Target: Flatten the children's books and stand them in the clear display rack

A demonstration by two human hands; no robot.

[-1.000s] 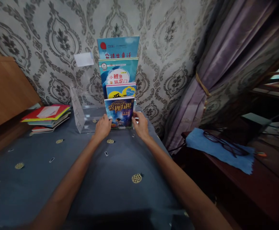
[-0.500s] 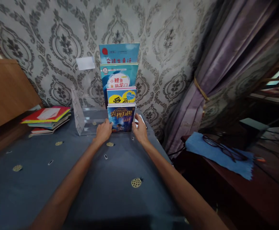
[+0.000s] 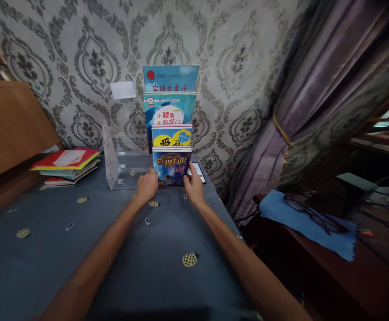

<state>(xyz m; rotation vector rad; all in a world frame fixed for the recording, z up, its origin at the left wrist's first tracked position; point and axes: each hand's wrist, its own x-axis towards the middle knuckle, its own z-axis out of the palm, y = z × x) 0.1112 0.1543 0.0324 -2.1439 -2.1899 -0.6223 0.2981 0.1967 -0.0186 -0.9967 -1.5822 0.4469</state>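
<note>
A dark blue book with gold lettering stands upright at the front of a stepped clear acrylic rack. My left hand grips its lower left edge, fingers curled. On the opposite side, my right hand holds the right edge, thumb against the cover and fingers along the side. Behind it rise a yellow and blue book, a teal book and a taller blue book, each partly hidden by the one in front. The rack's left tiers hold no books.
A stack of books and folders lies at the left by a wooden panel. A phone rests behind my right hand. Glasses lie on a blue cloth at right, below a purple curtain.
The view has shifted slightly, so the books sit a little farther right and lower. My right hand's fingers have drawn closer to the dark blue book's edge.
</note>
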